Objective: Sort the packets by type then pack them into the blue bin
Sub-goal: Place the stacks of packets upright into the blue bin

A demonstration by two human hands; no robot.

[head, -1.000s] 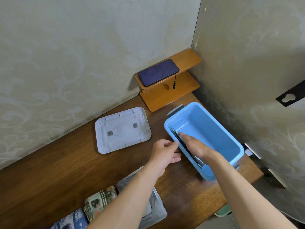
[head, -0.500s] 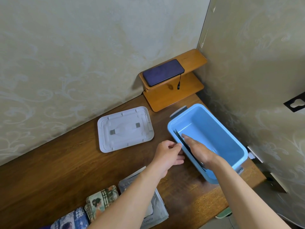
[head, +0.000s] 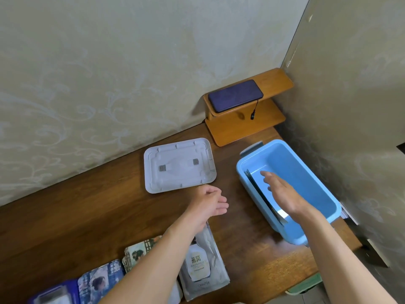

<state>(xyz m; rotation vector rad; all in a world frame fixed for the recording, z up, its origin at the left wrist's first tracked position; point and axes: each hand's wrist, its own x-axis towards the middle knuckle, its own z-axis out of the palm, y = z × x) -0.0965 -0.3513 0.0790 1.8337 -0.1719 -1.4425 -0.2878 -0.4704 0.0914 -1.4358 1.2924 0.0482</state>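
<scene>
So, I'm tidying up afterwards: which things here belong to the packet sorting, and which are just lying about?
Job: blue bin, dark packets standing in it, white packet and illustrated packets on the table.
Lying about: white lid, phone, wooden stand.

Right hand (head: 282, 194) over dark packets (head: 255, 185) in blue bin (head: 311, 170), left hand (head: 210, 202) beside.

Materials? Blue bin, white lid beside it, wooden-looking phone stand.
Blue bin: likely moulded plastic, smooth matte, uniform colour, rounded rim.
White lid: plastic too, going by moulded ribs and clips.
Phone stand: wood, glossy varnish, with visible grain and a knot.
</scene>
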